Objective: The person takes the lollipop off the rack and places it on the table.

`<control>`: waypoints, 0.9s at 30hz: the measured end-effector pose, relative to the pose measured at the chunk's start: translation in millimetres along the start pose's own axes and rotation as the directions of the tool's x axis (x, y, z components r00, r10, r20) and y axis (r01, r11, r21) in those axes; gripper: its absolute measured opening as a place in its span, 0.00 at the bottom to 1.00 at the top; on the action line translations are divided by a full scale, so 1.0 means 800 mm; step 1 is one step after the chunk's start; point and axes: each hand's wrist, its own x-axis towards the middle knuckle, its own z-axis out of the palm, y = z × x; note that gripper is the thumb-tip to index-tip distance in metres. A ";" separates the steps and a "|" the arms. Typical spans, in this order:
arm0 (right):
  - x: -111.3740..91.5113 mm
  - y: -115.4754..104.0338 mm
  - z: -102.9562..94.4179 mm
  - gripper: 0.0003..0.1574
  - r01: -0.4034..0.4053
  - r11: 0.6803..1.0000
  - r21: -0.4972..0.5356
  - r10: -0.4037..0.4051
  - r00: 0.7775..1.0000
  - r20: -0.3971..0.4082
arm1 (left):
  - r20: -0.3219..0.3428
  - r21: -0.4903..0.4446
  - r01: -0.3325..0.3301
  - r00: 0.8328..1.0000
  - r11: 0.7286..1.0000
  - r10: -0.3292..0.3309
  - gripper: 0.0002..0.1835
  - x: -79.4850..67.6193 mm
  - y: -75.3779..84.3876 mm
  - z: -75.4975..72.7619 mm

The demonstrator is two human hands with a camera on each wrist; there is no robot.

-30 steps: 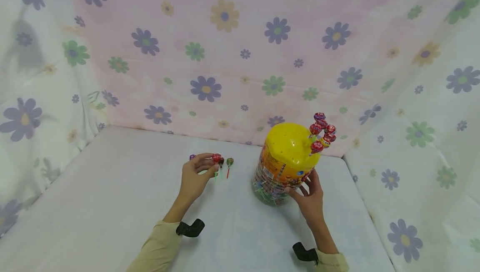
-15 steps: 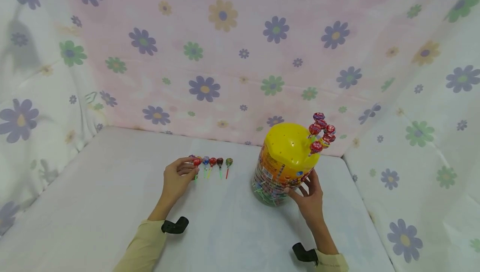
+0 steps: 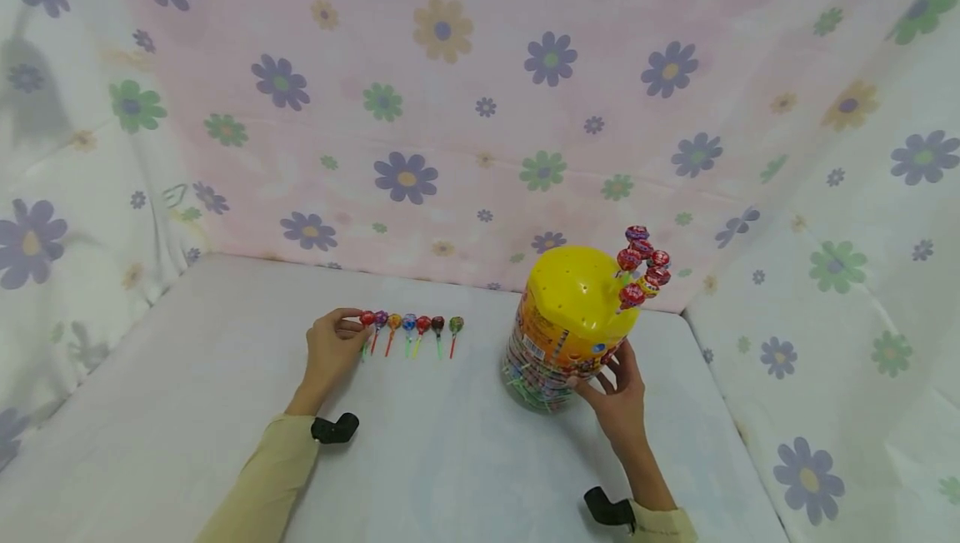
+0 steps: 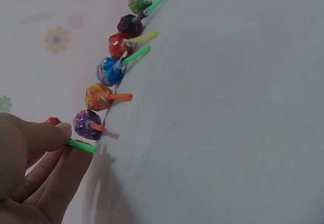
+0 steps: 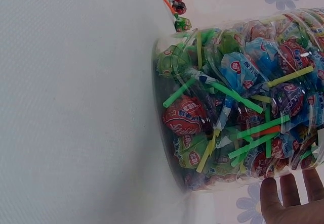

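My left hand (image 3: 330, 349) pinches a red lollipop (image 3: 367, 318) with a green stick (image 4: 82, 146) at the left end of a row on the table. Beside it lie a purple lollipop (image 4: 87, 124), an orange lollipop (image 4: 98, 97), a blue lollipop (image 4: 109, 71) and several more, sticks toward me. With its fingers curved round the lower right side, my right hand (image 3: 621, 397) holds a big clear jar (image 3: 536, 376) with a yellow lid (image 3: 581, 289). Many wrapped lollipops (image 5: 238, 82) fill the jar. Several red lollipops (image 3: 632, 260) stand out from the lid's right side.
The white table (image 3: 450, 460) meets a flowered cloth wall (image 3: 480, 135) behind the row and the jar. Similar flowered cloth hangs at the left and right sides. Each wrist wears a black mount (image 3: 335, 429).
My left hand has moved left along the row with the red lollipop, from near the right end to the left end, uncovering the other lollipops. My right hand stays on the jar.
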 end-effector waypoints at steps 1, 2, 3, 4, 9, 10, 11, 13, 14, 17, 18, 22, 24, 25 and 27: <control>0.000 0.000 0.000 0.60 -0.001 1.000 -0.004 0.001 1.000 -0.002 | 0.003 0.011 -0.008 1.000 1.000 0.008 0.16 0.003 -0.001 -0.001; 0.000 0.000 0.000 0.60 0.002 1.000 -0.003 -0.002 1.000 -0.003 | 0.010 0.027 -0.010 1.000 1.000 0.010 0.16 0.007 -0.002 -0.001; 0.000 0.000 0.000 0.60 0.004 1.000 -0.002 -0.004 1.000 -0.004 | 0.020 0.042 -0.010 1.000 0.999 0.009 0.16 0.009 -0.003 -0.001; 0.000 0.000 0.000 0.60 0.006 1.000 -0.001 -0.006 1.000 -0.005 | 0.029 0.052 -0.005 1.000 0.999 0.004 0.16 0.012 -0.003 -0.002; 0.001 0.003 0.000 0.60 0.013 1.000 0.013 -0.013 1.000 -0.003 | 0.086 0.104 0.030 0.996 0.994 -0.039 0.16 0.022 -0.006 -0.002; 0.001 0.003 0.000 0.60 0.015 1.000 0.015 -0.015 1.000 -0.004 | 0.096 0.108 0.033 0.994 0.994 -0.044 0.16 0.023 -0.006 -0.003; 0.001 0.004 0.000 0.60 0.016 1.000 0.016 -0.016 1.000 -0.005 | 0.104 0.117 0.033 0.994 0.993 -0.045 0.16 0.025 -0.006 -0.002; 0.001 0.004 0.000 0.60 0.018 1.000 0.013 -0.017 1.000 -0.008 | 0.113 0.133 0.033 0.992 0.991 -0.048 0.16 0.027 -0.006 -0.002; 0.000 0.005 0.000 0.60 0.020 1.000 0.014 -0.020 1.000 -0.010 | 0.114 0.141 0.034 0.992 0.989 -0.051 0.16 0.027 -0.006 -0.002; -0.001 0.005 0.000 0.60 0.027 1.000 0.016 -0.027 1.000 -0.009 | 0.105 0.163 0.041 0.993 0.986 -0.059 0.16 0.028 -0.006 -0.001; -0.001 0.005 0.001 0.60 0.030 0.999 0.016 -0.030 1.000 -0.008 | 0.101 0.165 0.046 0.993 0.985 -0.063 0.16 0.029 -0.006 -0.001; -0.001 0.004 0.001 0.59 0.039 0.999 0.014 -0.038 0.999 -0.005 | 0.087 0.174 0.058 0.993 0.983 -0.074 0.17 0.028 -0.006 0.000; -0.001 0.003 0.001 0.59 0.039 0.999 0.011 -0.039 0.999 -0.004 | 0.080 0.172 0.056 0.994 0.983 -0.070 0.18 0.027 -0.006 0.000; 0.000 0.003 0.001 0.59 0.039 0.999 0.009 -0.039 0.999 -0.004 | 0.076 0.171 0.052 0.995 0.984 -0.066 0.19 0.026 -0.005 0.000; 0.000 0.003 0.001 0.59 0.040 0.999 0.009 -0.040 0.999 -0.001 | 0.069 0.168 0.046 0.996 0.985 -0.058 0.20 0.024 -0.004 -0.001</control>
